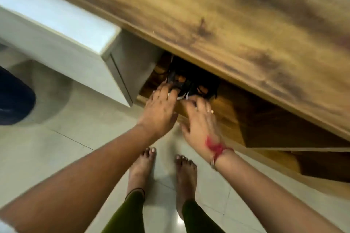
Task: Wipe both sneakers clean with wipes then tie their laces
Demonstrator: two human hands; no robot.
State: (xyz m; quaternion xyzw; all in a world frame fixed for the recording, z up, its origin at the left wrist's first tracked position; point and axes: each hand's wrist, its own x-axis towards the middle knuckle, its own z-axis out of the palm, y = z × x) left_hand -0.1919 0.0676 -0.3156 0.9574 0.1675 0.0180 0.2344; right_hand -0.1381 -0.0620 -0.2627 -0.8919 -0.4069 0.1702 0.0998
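Two dark sneakers with white soles and orange accents sit side by side on a low wooden shelf under a wooden top. My left hand (161, 108) reaches in, its fingers curled over the heel of the left sneaker (176, 78). My right hand (200, 117), with a ring and a red wrist thread, touches the heel of the right sneaker (203, 86). The frame is blurred, so how firm each grip is stays unclear. No wipes are in view.
The wooden top (227, 15) overhangs the shelf opening (236, 104). A white cabinet (62, 43) stands to the left, a dark blue object (13, 96) at the far left. My bare feet (162, 172) stand on pale floor tiles (66, 147).
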